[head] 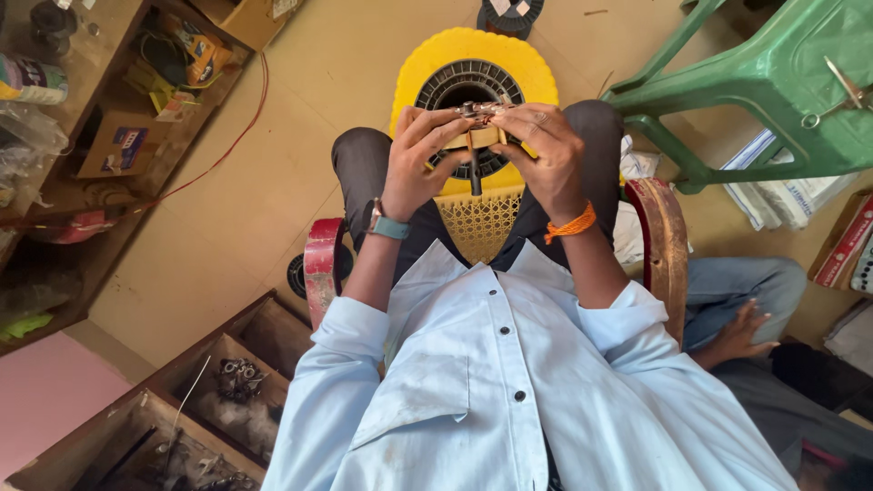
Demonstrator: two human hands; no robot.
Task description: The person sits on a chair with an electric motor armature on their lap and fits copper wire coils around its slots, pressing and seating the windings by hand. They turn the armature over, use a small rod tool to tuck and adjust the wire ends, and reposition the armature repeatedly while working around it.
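Observation:
Both my hands hold up a small motor armature with a dark shaft pointing down and copper wire at its top. My left hand, with a teal watch on its wrist, grips the part's left side. My right hand, with an orange thread band on the wrist, grips the right side, fingertips on the copper wire at the top. Behind the part a yellow stool carries a black ribbed spool. I sit on a chair with red wooden arms.
A green plastic stool with scissors on it stands at the right. Another person's hand and jeans leg rest at my right. Wooden shelves with boxes stand at the left. A wooden tray of metal parts lies lower left.

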